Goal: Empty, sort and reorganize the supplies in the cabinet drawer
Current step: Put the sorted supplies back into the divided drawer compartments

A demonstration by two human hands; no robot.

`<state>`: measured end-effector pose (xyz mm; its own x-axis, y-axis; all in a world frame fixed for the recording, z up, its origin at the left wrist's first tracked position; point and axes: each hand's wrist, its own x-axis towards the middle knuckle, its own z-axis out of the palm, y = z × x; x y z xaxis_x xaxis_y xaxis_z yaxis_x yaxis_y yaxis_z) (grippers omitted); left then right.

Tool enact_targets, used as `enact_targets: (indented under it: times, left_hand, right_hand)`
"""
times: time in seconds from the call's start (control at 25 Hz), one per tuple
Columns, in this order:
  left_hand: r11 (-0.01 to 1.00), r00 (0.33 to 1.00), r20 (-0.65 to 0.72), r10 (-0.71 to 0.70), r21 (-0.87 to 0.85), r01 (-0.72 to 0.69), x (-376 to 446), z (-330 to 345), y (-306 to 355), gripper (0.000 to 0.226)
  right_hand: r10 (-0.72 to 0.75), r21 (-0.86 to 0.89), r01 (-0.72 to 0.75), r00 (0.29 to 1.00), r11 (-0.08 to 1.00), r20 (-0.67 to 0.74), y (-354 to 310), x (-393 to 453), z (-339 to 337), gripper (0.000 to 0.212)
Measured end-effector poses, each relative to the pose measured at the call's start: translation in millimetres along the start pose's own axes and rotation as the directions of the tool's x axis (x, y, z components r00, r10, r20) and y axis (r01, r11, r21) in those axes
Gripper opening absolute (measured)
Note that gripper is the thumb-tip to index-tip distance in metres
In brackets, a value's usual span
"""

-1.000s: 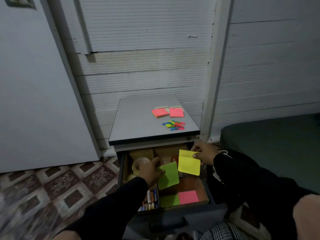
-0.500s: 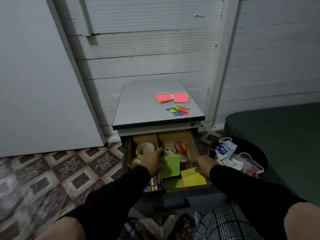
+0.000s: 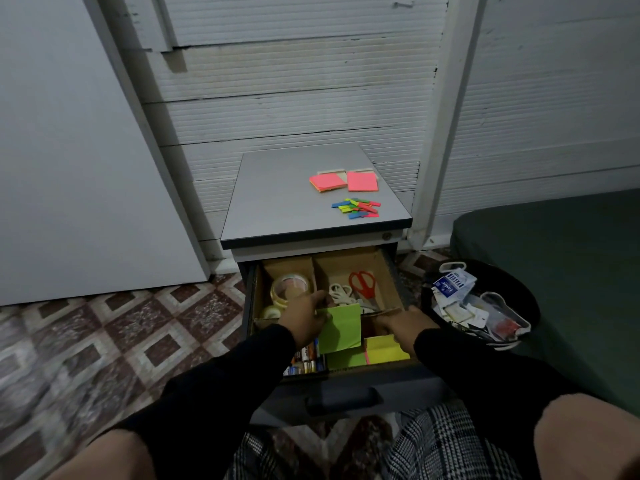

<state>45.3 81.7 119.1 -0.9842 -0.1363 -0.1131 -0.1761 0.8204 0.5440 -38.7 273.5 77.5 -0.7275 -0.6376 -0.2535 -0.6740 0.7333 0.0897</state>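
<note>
Head view looks down into the open drawer point(image 3: 389, 271) of a small grey cabinet point(image 3: 277, 209), and both hands are in it. Left hand point(image 3: 304, 317) pinches a green sheet point(image 3: 341, 329) by its left edge, fingers closed on the paper, holding it tilted above the drawer's front half. Right hand point(image 3: 401, 323) reaches in at the right side, fingers curled down onto a yellow pad point(image 3: 384, 349) at the front right corner; whether it grips the pad or just presses on it, I cannot tell. Another green pad point(image 3: 344, 360) lies just left of the yellow one, with a thin pink edge between them. Batteries point(image 3: 308, 358) stand packed at the front left, partly under the left wrist. Tape rolls point(image 3: 289, 287) sit in the back left compartment. Red scissors point(image 3: 363, 284) and white scissors point(image 3: 341, 294) lie in the back right compartment. Up on the cabinet top, two pink pads point(image 3: 344, 181) rest side by side near the back right corner, and a heap of coloured tabs point(image 3: 358, 208) lies just in front of them, near the right edge. Right of the cabinet, on the floor, a dark basket point(image 3: 523, 292) holds packets and wrappers.
</note>
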Motion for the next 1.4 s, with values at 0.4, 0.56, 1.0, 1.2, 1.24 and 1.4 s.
enact_targets:
  times: [0.4,0.56,1.0,1.2,1.24,1.4]
  left_hand:
    - [1.000,0.999,0.032,-0.010,-0.014,0.010,10,5,4,0.023]
    - [1.000,0.999,0.037,0.006,-0.015,-0.005,17,7,9,0.022]
    - [0.897,0.964,0.191,-0.184,0.434,0.086,35,52,8,0.033]
    - [0.792,0.981,0.160,-0.110,0.610,-0.011,31,52,12,0.036]
    - [0.764,0.984,0.155,-0.091,0.645,-0.032,29,52,13,0.035]
    - [0.669,0.980,0.191,-0.050,0.735,-0.109,22,62,11,0.035]
  right_hand:
    - [-0.134,0.001,0.134,0.991,0.991,0.028,14,10,22,0.057]
    - [-0.073,0.219,0.082,0.996,0.972,-0.049,22,5,13,0.052]
    - [0.058,0.376,0.004,0.987,0.927,-0.153,38,-17,-9,0.036]
    - [0.066,0.412,0.009,0.983,0.911,-0.169,42,-20,-16,0.032]
    - [0.072,0.415,0.005,0.983,0.910,-0.169,42,-21,-16,0.032]
    - [0.081,0.428,-0.007,0.985,0.904,-0.155,42,-21,-17,0.032]
